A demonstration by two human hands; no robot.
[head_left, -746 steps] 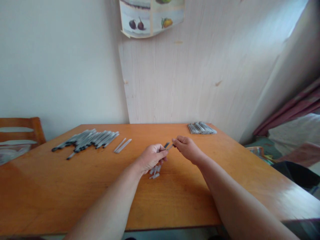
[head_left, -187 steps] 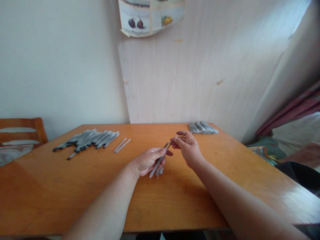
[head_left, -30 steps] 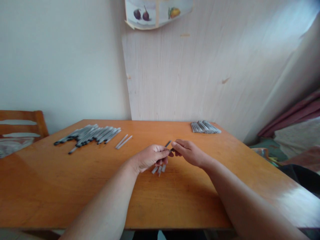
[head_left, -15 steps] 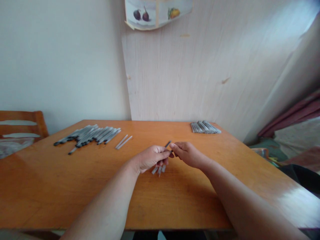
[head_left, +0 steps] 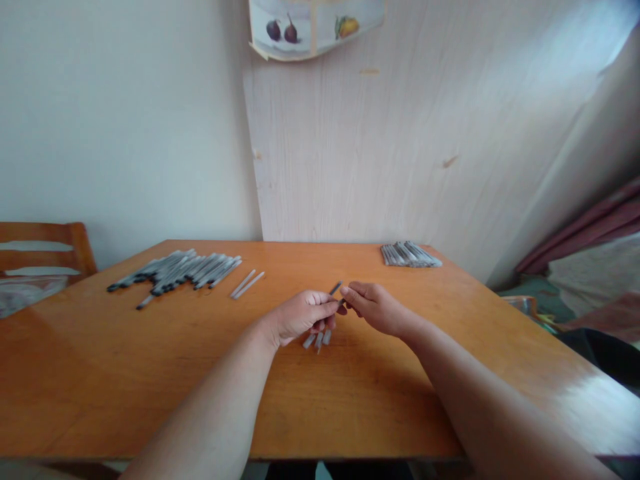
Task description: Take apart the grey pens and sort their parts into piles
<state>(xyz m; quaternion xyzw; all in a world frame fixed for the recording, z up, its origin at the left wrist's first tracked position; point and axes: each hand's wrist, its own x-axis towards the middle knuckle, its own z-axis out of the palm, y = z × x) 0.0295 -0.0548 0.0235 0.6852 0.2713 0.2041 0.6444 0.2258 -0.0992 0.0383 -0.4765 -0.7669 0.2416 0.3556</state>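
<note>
Grey stick (head_left: 336, 288) pinched in left fingers (head_left: 326, 309); right fingers (head_left: 354, 295), fanned earlier, now curled, pinching dark piece (head_left: 342, 303).

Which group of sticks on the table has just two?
The pale pair, between the black-tipped pile and the left hand; that pile and the far-right bundle have many more.
</note>
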